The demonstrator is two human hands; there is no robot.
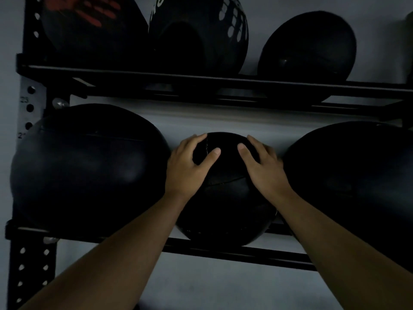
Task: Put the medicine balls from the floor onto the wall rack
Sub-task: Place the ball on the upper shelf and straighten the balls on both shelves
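Observation:
A small black medicine ball (225,198) with stitched seams rests on the lower rails of the black wall rack (223,251). My left hand (187,166) lies on its upper left side and my right hand (261,166) on its upper right, fingers spread and gripping it. A large black ball (89,166) sits just left of it on the same shelf. Another large black ball (357,186) sits to the right, close to my right wrist.
The upper shelf (223,81) carries three more black balls: one with red print (89,25), one with white print (201,34), one plain (308,45). A perforated upright post (29,265) stands at the left. A grey wall (212,287) lies behind.

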